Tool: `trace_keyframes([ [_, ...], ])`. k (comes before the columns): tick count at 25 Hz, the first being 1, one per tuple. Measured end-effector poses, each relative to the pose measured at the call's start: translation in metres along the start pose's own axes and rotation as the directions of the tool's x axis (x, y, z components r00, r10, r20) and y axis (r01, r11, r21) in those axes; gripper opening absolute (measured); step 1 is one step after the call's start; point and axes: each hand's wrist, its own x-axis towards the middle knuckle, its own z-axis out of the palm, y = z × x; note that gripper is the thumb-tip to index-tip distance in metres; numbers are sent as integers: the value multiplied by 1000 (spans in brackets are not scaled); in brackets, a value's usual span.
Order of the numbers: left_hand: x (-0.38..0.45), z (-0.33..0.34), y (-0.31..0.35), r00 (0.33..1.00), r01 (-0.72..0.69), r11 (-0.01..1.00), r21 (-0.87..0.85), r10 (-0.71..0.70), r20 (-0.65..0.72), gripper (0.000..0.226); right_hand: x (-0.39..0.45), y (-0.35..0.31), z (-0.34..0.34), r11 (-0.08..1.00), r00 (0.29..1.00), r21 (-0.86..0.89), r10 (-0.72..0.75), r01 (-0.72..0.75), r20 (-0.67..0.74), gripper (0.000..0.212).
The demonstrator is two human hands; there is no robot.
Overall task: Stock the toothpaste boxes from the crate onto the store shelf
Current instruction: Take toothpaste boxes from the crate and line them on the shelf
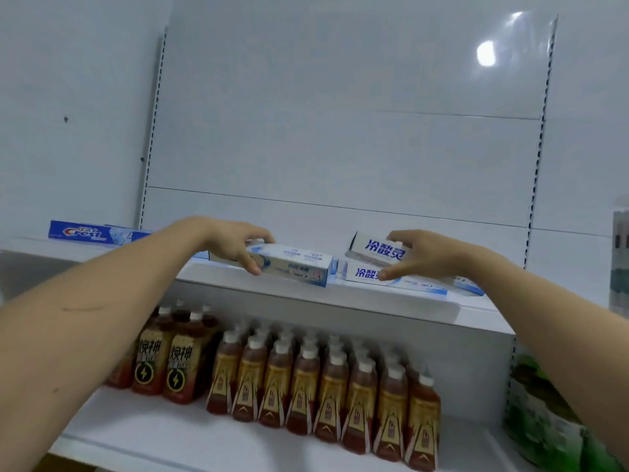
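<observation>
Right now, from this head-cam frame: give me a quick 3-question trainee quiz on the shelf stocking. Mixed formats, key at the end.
1. True or false: the left hand holds a toothpaste box over the upper shelf.
2. Multiple choice: the box under the right hand sits
A. alone on the shelf
B. on top of another box printed with the same blue characters
C. among the bottles
3. Fill in: the blue box at the far left reads ____.

Key: 1 true; 2 B; 3 Crest. The brown bottles stand on the lower shelf.
</observation>
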Motion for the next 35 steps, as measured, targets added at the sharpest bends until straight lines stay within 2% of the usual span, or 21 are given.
trace_keyframes([
  [4,27,10,-9,1000,1,997,83,-2,9,48,23,5,28,999,997,-40,-11,15,82,54],
  [6,36,15,-11,1000,10,994,113,-10,0,56,29,11,41,998,996,-66,-15,21,89,59],
  [8,41,18,-14,999,33,998,55,-33,-2,62,31,18,47,997,999,-69,26,-24,35,67],
  [11,48,25,-22,998,24,999,-41,-26,-50,54,27,23,56,996,997,34,79,-79,8,68],
  [13,50,30,-24,998,6,991,-130,-14,-59,55,26,22,63,997,997,31,70,-69,-26,65],
  [18,44,22,-18,994,-1,977,-215,-22,-105,55,24,23,60,996,993,88,19,-8,-118,62],
  [24,23,20,2,975,59,990,-130,-85,-206,58,11,21,50,991,988,111,-55,71,-141,53],
  [27,4,23,12,959,100,992,-80,-117,-259,58,2,18,47,981,975,151,-89,122,-204,47],
  [31,-30,30,22,895,209,972,-102,-233,-380,55,-9,0,47,944,927,216,-166,248,-336,42],
  [35,-69,29,28,828,236,940,-248,-328,-454,56,-15,-40,53,858,868,340,-210,384,-450,39],
])
